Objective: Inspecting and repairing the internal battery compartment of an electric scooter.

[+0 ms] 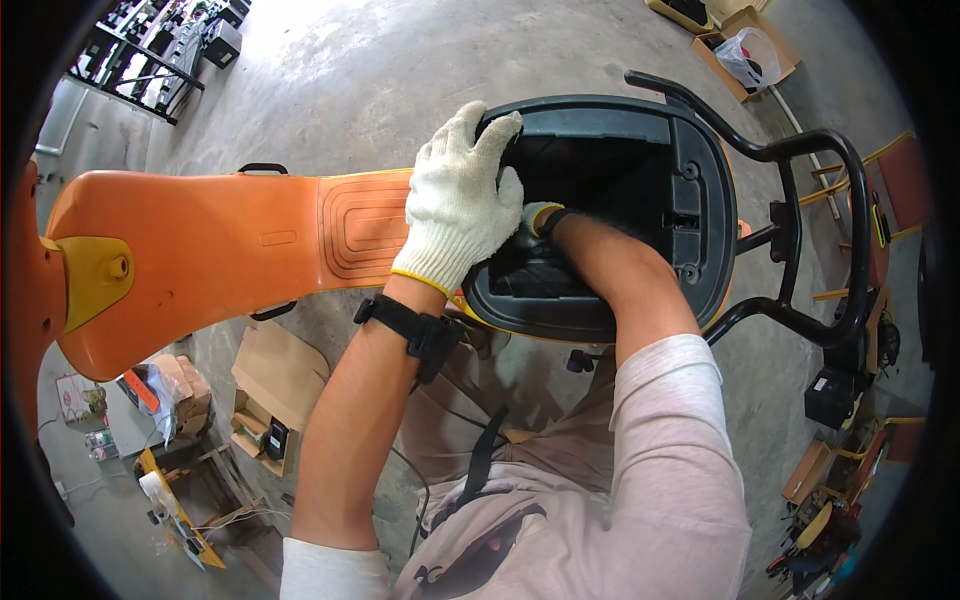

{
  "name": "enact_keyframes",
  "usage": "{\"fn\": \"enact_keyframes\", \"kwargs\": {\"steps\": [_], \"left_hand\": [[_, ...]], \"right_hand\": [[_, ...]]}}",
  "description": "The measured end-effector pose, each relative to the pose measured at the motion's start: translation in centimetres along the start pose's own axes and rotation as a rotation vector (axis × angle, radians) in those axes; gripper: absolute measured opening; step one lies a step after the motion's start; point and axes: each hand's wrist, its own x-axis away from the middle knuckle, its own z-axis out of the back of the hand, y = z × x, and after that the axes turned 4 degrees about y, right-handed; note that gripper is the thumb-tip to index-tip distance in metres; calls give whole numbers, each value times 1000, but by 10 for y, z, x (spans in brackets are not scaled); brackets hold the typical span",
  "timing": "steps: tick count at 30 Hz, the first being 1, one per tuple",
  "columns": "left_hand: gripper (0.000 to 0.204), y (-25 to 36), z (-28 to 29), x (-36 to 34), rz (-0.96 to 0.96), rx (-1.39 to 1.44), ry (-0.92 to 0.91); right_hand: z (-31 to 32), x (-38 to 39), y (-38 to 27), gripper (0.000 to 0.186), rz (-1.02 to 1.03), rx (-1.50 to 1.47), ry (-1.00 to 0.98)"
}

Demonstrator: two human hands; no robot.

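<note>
An orange scooter (210, 230) stands across in front of me, with a black under-seat storage bin (600, 125) uncovered at its right part. My left hand (460, 195), in a white knit glove, lies over the bin's front rim beside the ribbed orange footboard (362, 230). Its fingers are stretched out and its thumb is apart, with nothing held. My right hand (533, 225), gloved too, reaches down into the dark bin near that same front wall. Its fingers are hidden behind the left hand and in shadow, so whatever they touch does not show.
A black tubular rear rack (855, 230) sticks out at the scooter's right end. Open cardboard boxes (270, 390) and a cluttered stand (140, 415) are at the lower left. A black shelf (140, 60) stands far left; chairs (900, 185) and tools (820, 530) line the right.
</note>
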Motion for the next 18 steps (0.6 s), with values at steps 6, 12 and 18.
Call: {"fn": "enact_keyframes", "kwargs": {"steps": [6,12,18], "left_hand": [[52,-1,-1,0,-5,3,5],[52,0,-1,0,3,8,0],[51,1,0,0,11,5,1]], "right_hand": [[3,5,-2,36,123,26,348],[7,6,-16,35,242,150,413],[23,20,-9,34,182,61,328]]}}
